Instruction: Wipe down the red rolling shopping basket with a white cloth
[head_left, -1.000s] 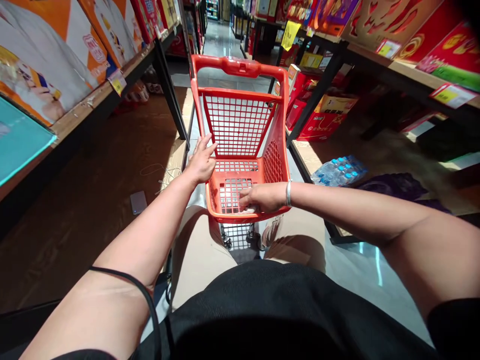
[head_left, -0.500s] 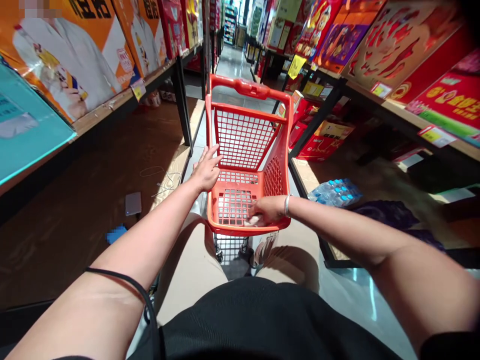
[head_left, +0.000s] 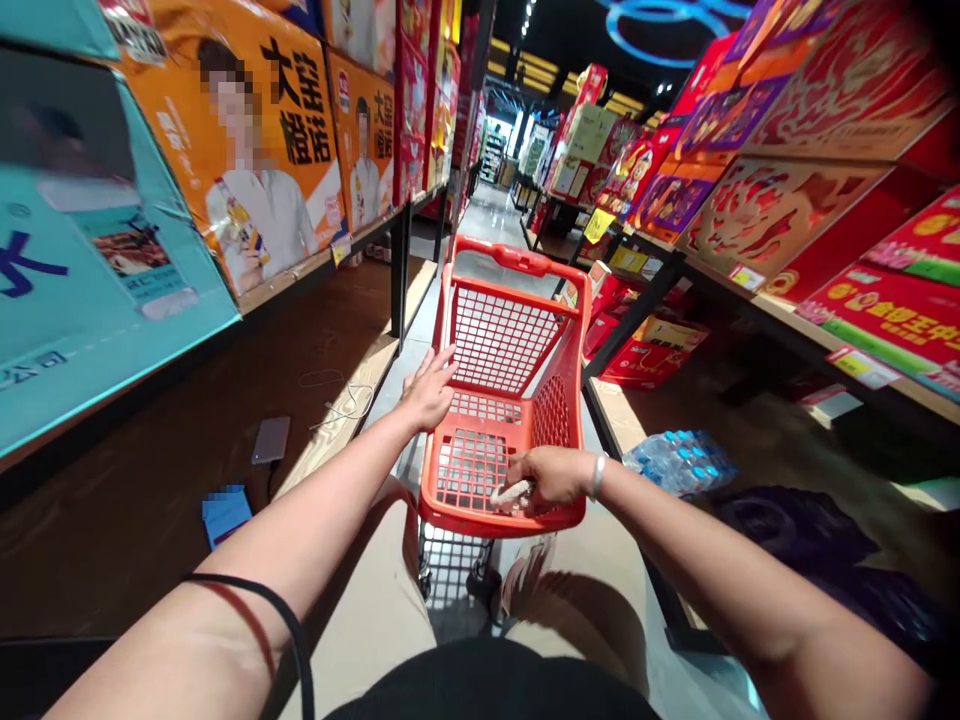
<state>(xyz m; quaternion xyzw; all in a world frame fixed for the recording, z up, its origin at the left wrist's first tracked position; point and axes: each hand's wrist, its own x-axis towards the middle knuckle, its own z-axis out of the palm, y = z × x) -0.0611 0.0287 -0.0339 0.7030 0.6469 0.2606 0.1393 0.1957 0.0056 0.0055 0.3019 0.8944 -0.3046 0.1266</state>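
Note:
A red plastic shopping cart (head_left: 517, 260) stands in front of my legs, its mesh basket towards me. My left hand (head_left: 430, 392) rests at the basket's left rim, fingers stretched out and not wrapped round it. Inside the basket, low on the near right, my right hand (head_left: 551, 474) is closed on a crumpled off-white cloth (head_left: 514, 494). Part of the cloth is hidden under the fingers, and it appears to touch the grid floor of the basket. A pale band circles my right wrist.
Shelves with orange cartons (head_left: 262, 170) and a turquoise carton (head_left: 97, 300) line the left; red gift boxes (head_left: 817, 220) line the right. A blue-screened phone (head_left: 226, 515) and a power bank (head_left: 271, 440) lie low left. Bottled water (head_left: 679, 462) sits low right. The aisle runs ahead.
The view has tilted up, so the cart and shelves sit lower in the picture. My right hand stays near the basket floor, with more of the cloth showing. My left hand remains at the rim.

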